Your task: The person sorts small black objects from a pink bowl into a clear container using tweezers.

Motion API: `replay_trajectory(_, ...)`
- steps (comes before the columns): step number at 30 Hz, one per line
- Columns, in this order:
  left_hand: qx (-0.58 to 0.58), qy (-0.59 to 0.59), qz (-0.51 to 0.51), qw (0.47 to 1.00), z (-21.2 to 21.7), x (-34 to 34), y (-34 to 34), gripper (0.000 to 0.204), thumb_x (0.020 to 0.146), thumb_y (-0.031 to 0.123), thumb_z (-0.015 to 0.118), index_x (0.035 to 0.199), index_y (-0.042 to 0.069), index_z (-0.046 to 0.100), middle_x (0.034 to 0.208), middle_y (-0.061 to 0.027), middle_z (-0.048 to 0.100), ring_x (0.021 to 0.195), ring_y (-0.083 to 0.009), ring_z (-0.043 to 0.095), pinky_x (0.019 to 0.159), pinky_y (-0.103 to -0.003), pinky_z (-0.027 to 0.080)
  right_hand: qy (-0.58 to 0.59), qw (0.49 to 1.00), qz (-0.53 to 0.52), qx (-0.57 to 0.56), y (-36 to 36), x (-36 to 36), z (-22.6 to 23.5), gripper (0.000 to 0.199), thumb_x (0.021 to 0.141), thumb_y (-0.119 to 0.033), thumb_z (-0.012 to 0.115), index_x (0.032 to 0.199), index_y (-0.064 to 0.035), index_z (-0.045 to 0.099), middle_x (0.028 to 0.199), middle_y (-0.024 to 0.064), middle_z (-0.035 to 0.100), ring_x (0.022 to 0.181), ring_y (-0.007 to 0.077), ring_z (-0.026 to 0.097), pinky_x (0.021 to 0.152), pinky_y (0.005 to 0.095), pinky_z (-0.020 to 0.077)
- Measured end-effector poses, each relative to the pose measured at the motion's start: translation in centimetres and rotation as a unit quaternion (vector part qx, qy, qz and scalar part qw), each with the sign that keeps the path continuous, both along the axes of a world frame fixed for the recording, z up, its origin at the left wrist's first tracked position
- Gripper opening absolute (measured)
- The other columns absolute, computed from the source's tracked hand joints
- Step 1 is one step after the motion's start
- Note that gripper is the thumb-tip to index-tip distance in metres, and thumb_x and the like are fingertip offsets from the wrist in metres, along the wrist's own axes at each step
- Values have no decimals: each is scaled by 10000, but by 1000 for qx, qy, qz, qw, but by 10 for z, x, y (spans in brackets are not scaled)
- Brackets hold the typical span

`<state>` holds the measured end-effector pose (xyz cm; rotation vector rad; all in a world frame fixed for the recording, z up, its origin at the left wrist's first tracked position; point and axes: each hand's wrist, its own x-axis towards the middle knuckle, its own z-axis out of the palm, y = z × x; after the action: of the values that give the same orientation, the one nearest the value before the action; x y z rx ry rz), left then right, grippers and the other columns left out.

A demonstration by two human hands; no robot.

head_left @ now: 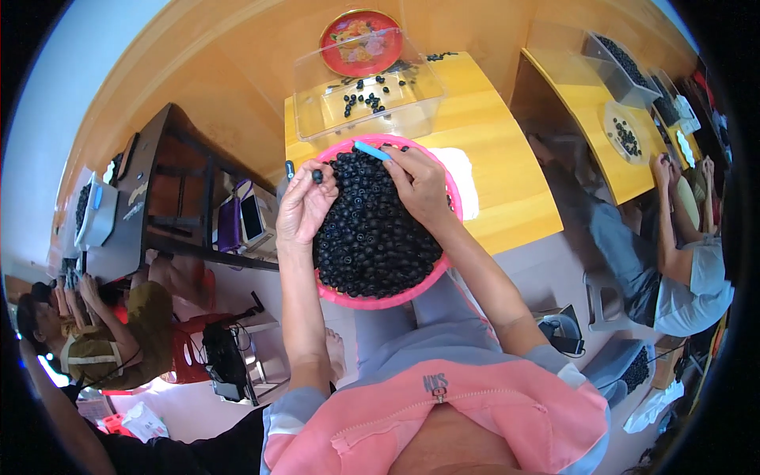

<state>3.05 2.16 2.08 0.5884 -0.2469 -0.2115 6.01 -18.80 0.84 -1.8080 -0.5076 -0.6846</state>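
A pink basin (372, 302) heaped with small round black pieces (368, 229) sits over my lap, against the near edge of the yellow table. Above its left side, my left hand (299, 207) pinches one small black piece (317, 176) between thumb and fingertips. My right hand (419, 184) grips a light-blue, stick-shaped tool (370, 150) over the basin's far rim. The tool's blue end points left, toward the left hand but apart from it. Whatever part of it lies inside the fingers is hidden.
Behind the basin stands a clear plastic box (434, 111) with scattered black pieces. A red patterned tray (360, 43) leans at the wall. Something white (465, 178) lies on the yellow table (511, 178). Other people work at a dark table (134, 202) leftward and another yellow table (570, 119) rightward.
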Motion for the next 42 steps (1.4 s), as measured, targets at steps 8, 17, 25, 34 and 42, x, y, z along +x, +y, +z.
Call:
replay_trajectory(8,25,20,176,984,8,12,22,178,873,40,600,1042,-15,600,927,-115,653,780,-183,644,745,-282,564,-2,1000,4,12,1,0,1,172,828,-56,626,986,-2,667,622,83,514,517,158,486,493,289,381)
replay_trajectory(17,156,0,220,963,29,21,10,166,884,85,601,1025,-4,592,959,-129,658,854,-209,664,755,-284,573,52,998,10,27,-5,0,7,162,848,-87,607,967,8,664,695,122,587,616,212,569,573,310,431)
replay_trajectory(25,235,-5,207,950,17,5,-16,151,838,1,623,987,-20,606,952,-150,662,864,-228,670,759,-298,569,60,997,18,37,-4,0,9,163,846,-74,609,971,11,669,744,132,631,659,205,603,602,289,452)
replay_trajectory(34,331,-28,254,908,-5,8,-19,206,779,-51,664,982,-18,652,983,-88,661,847,-142,642,778,-243,502,24,999,43,1,0,2,4,159,835,-108,627,962,-27,676,655,123,567,542,241,536,512,345,409)
replay_trajectory(42,255,-2,198,947,0,3,-15,203,747,-96,654,931,-12,652,992,-93,645,853,-149,636,783,-251,512,31,999,43,-1,0,0,4,154,827,-88,629,960,-23,674,658,119,570,506,221,519,493,328,401)
